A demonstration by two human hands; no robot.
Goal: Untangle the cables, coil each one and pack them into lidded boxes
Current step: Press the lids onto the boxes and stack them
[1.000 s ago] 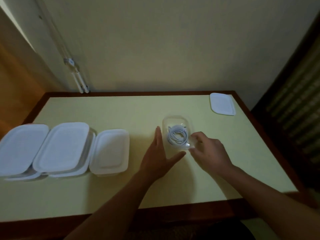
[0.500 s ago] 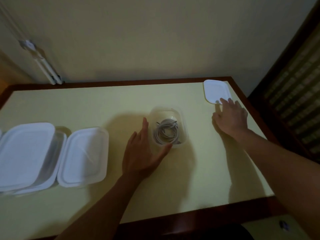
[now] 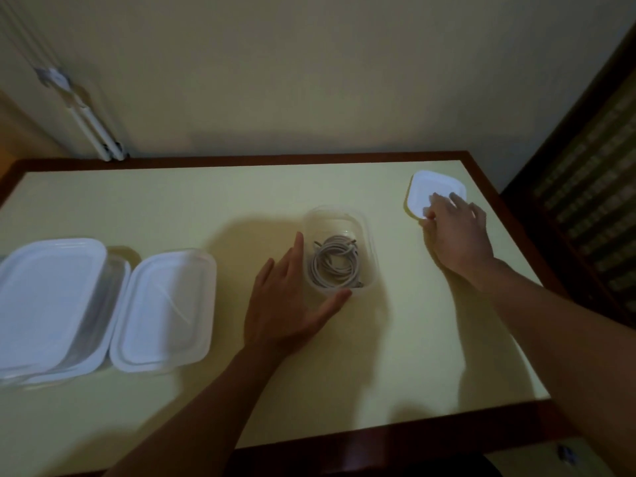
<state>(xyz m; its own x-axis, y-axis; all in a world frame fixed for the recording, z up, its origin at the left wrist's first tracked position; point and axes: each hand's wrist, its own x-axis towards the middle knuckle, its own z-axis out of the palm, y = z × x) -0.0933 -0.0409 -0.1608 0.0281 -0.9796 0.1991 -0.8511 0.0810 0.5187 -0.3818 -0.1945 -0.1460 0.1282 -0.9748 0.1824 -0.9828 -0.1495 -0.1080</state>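
Note:
A small clear box stands open in the middle of the table with a coiled grey-white cable inside. My left hand rests flat on the table against the box, fingers straight along its left wall and thumb across its near corner. A white lid lies near the far right corner of the table. My right hand reaches onto it, fingers on top and thumb at its near edge, and the lid looks slightly tipped up.
Several larger boxes with white lids sit in a row at the left, overlapping each other. The yellow table has a dark wooden rim; its right edge runs close to my right hand. A wall stands behind.
My right hand left the clear box, travelled to the far right and now has its fingers on the white lid. My left hand stayed against the box. The camera turned right.

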